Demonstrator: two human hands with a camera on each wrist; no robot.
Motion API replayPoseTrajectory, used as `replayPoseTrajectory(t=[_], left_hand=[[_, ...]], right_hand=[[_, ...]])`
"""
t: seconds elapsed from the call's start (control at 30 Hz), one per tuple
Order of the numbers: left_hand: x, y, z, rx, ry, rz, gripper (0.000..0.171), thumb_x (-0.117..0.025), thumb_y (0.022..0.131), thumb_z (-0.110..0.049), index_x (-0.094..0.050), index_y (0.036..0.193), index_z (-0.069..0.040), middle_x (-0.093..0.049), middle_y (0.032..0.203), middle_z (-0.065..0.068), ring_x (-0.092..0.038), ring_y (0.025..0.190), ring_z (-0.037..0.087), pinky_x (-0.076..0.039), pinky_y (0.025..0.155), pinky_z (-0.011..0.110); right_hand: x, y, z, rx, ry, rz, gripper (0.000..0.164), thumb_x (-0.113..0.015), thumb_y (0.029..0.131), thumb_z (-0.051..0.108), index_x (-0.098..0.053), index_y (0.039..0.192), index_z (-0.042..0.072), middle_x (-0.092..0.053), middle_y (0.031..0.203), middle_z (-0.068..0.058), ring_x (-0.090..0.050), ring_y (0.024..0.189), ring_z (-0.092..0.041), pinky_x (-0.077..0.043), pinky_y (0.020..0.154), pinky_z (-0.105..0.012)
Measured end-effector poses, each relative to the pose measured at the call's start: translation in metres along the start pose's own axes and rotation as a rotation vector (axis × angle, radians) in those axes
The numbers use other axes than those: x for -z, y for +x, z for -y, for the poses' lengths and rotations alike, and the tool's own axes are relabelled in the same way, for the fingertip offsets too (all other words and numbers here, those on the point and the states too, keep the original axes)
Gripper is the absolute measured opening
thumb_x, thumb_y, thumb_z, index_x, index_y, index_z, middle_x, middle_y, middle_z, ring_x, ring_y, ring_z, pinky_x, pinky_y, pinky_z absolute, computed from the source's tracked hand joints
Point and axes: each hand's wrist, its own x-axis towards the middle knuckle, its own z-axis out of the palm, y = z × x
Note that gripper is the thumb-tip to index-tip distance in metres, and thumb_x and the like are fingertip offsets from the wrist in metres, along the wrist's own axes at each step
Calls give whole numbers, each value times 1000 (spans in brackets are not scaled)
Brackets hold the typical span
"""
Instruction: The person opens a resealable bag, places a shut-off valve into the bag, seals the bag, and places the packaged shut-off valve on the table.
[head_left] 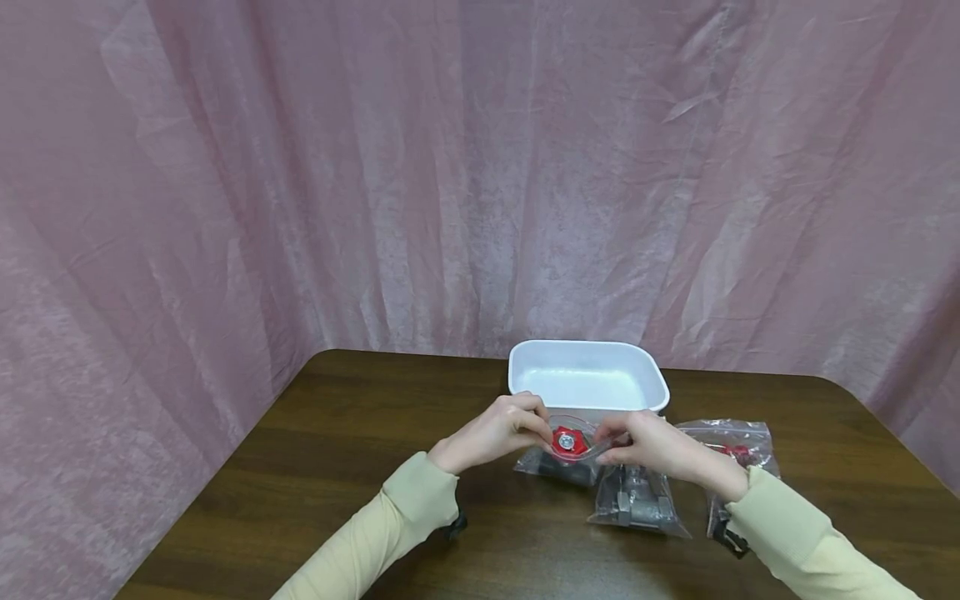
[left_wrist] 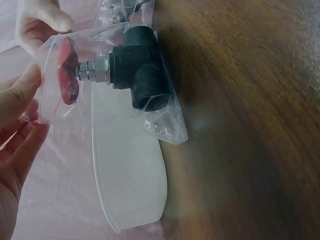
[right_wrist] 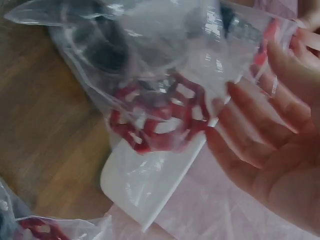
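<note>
In the head view, a clear plastic bag [head_left: 558,468] stands on the table with its mouth spread, showing a red handwheel [head_left: 570,442]. The left wrist view shows this wheel on a valve [left_wrist: 142,70] with a dark body and silvery stem. My left hand [head_left: 517,421] pinches the left side of the bag's mouth between thumb and fingers. On the opposite side, my right hand [head_left: 645,442] pinches the rim with thumb and fingertips. Just below the right hand, another bagged valve [head_left: 637,507] lies close by; its red wheel [right_wrist: 160,117] shows in the right wrist view.
A white plastic tray [head_left: 654,390] stands behind the bags near the table's back edge. To the right, partly behind my right forearm, lies a third clear bag [head_left: 738,437] with a red part inside. A pink curtain [head_left: 480,183] hangs behind the brown wooden table [head_left: 337,433].
</note>
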Motion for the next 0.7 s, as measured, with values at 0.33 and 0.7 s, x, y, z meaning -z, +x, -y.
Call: replayPoseTrajectory(t=[0.33, 0.7], left_hand=[[6, 0, -3, -7, -28, -28, 9, -75, 72, -6, -69, 77, -9, -52, 82, -7, -47, 76, 1, -42, 64, 13], [14, 4, -6, -36, 12, -87, 10, -74, 72, -3, -69, 79, -7, -54, 82, -6, -48, 78, 0, -42, 65, 13]], right_hand=[[1, 1, -1, 49, -46, -103, 6, -72, 75, 7, -69, 71, 10, -61, 65, 9, -45, 55, 1, -40, 48, -21], [13, 5, 5, 44, -101, -139, 5, -73, 74, 10, -69, 71, 12, -60, 66, 13, -48, 56, -3, -41, 51, -22]])
